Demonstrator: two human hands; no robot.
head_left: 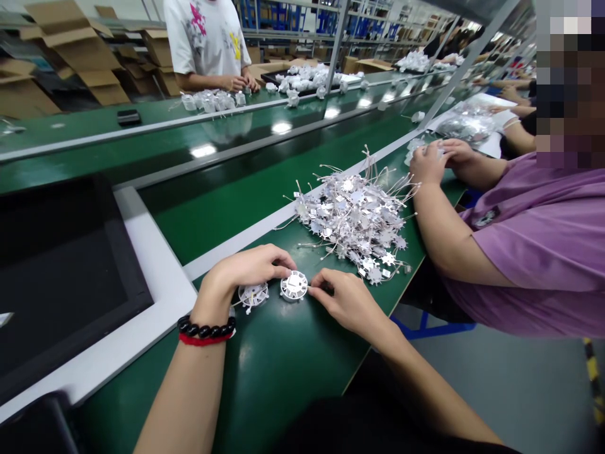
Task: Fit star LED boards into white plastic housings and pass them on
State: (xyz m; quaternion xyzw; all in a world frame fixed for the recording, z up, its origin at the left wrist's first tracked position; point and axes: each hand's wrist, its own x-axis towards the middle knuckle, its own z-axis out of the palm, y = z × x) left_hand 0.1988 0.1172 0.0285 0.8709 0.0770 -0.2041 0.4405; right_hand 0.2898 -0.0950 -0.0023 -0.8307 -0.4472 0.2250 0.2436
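While the left hand (241,272) curves over a white round plastic module (293,285), its fingers (278,255) stay pressed together, tips at the module's 12 o'clock rim. Right hand (345,302) comes in from 3 o'clock, thumb and forefinger (317,282) pinching a thin wire lead (308,287) at the module's edge; exact grip hard to see. Module lies flat on a green bench belt (288,384). Second white disc (253,294) sits just beside it at 9 o'clock. Heap of star-shaped metal boards with wire leads (352,221) is near, at 1 o'clock. Black bead bracelet and red cord (207,330) on left wrist. Co-worker in purple T-shirt (534,252) at 3 o'clock, hands (428,162) working at 2 o'clock. Person in white T-shirt (205,38) opposite at 12 o'clock, beside more white modules (210,101).
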